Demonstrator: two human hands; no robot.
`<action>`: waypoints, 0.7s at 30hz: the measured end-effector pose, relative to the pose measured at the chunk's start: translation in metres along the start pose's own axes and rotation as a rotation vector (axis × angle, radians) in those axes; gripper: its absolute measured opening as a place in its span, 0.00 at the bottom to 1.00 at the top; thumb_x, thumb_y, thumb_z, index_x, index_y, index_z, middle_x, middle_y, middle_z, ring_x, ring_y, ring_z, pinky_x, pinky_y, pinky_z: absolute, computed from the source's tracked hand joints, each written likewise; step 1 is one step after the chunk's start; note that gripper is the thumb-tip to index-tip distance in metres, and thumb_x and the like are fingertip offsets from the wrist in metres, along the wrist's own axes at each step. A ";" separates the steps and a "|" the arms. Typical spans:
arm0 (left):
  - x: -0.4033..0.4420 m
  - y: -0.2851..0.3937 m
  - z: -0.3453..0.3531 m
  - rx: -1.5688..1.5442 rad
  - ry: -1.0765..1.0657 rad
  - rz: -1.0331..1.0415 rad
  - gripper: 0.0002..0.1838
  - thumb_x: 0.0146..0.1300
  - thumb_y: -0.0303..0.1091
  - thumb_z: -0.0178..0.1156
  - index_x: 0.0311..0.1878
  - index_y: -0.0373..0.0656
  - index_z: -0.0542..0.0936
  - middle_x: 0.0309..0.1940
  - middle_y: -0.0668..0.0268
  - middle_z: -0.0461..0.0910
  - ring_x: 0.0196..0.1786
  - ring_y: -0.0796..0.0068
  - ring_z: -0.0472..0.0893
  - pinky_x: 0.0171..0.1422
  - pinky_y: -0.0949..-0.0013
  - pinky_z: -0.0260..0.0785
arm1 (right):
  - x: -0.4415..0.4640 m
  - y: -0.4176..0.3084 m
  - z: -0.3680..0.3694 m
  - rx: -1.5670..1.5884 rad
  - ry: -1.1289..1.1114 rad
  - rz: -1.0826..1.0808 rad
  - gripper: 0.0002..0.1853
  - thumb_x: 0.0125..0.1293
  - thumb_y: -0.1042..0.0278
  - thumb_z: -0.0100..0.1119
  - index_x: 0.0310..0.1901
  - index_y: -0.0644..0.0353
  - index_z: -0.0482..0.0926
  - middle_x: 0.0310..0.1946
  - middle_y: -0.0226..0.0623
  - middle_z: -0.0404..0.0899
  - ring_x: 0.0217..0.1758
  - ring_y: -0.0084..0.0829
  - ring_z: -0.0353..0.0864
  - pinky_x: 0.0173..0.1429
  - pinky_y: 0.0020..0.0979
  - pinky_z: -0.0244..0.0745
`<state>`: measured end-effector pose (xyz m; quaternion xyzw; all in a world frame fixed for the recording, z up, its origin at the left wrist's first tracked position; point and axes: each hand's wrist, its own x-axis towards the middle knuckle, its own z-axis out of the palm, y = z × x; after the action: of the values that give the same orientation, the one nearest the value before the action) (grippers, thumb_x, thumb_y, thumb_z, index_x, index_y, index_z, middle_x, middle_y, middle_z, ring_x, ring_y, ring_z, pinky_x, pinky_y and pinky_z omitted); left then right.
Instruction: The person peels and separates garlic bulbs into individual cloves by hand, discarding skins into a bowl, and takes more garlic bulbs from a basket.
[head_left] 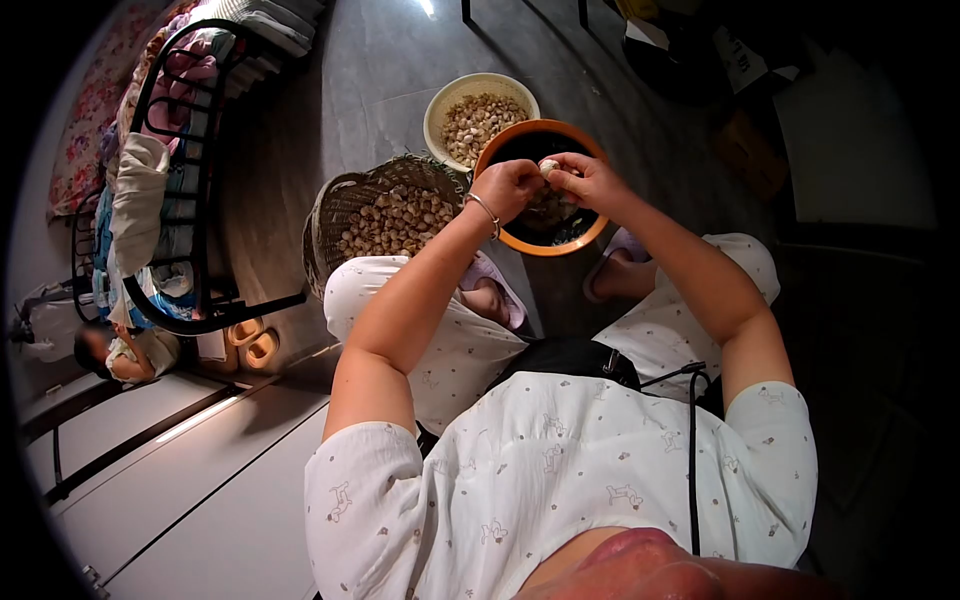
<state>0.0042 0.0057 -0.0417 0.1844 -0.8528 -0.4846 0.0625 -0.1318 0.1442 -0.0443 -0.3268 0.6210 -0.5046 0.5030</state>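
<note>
Floor [385, 95]: grey and dim, brighter at the far edge; containers sit on it, no counter under the work.
Right hand [583, 183]: thumb and fingers pinched on the pale garlic piece.
Left hand [508, 188]: fingers bent in just left of the piece; fingertips hidden, can't tell if they grip anything. Bracelet [484, 212] on wrist.
Garlic piece [549, 168]: whitish, roundish, held up between the hands, above the orange basin; whole bulb or clove, too small to tell.
Step in hand: looks like peeling or splitting garlic by fingertip, mid-piece.
Next move calls for: firm right pinch, left fingertips working at the piece's surface, both kept over the basin so scraps drop in.
Orange basin [563, 249]: under both hands, dark inside; pale scraps, likely skins.
Cream basin [432, 128]: far left of the orange one, right beside it; many loose pale pieces, likely cloves.
Wicker basket [318, 225]: left, nearer; heaped with brownish garlic bulbs [390, 222], apparently unpeeled.
Slippers [511, 300]: lilac, on the wearer's feet, near side of basin.
Bed frame [205, 215]: black, far left, cloth piled on it.
</note>
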 end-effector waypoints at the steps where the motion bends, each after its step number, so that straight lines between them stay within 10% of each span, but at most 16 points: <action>1: 0.001 -0.003 0.000 -0.015 -0.006 0.024 0.09 0.60 0.35 0.61 0.37 0.39 0.80 0.25 0.65 0.81 0.28 0.78 0.78 0.35 0.73 0.70 | -0.001 -0.002 0.000 0.102 0.001 0.035 0.16 0.67 0.60 0.56 0.54 0.56 0.74 0.30 0.21 0.72 0.23 0.10 0.66 0.22 0.13 0.58; 8: 0.002 0.007 -0.005 0.223 -0.145 -0.263 0.10 0.62 0.35 0.57 0.37 0.38 0.80 0.28 0.64 0.81 0.30 0.75 0.78 0.37 0.73 0.70 | 0.000 -0.006 -0.002 0.217 0.018 0.051 0.16 0.67 0.61 0.56 0.53 0.59 0.73 0.29 0.22 0.73 0.22 0.10 0.65 0.22 0.13 0.58; 21: -0.003 0.019 -0.005 0.183 0.187 0.218 0.07 0.55 0.32 0.63 0.36 0.41 0.79 0.29 0.61 0.77 0.31 0.66 0.79 0.36 0.69 0.72 | 0.002 0.005 0.003 -0.060 0.069 -0.042 0.17 0.60 0.63 0.64 0.47 0.61 0.76 0.26 0.22 0.73 0.24 0.14 0.69 0.29 0.19 0.68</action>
<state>0.0036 0.0116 -0.0224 0.1400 -0.8989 -0.3758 0.1767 -0.1294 0.1428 -0.0501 -0.3371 0.6457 -0.5073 0.4606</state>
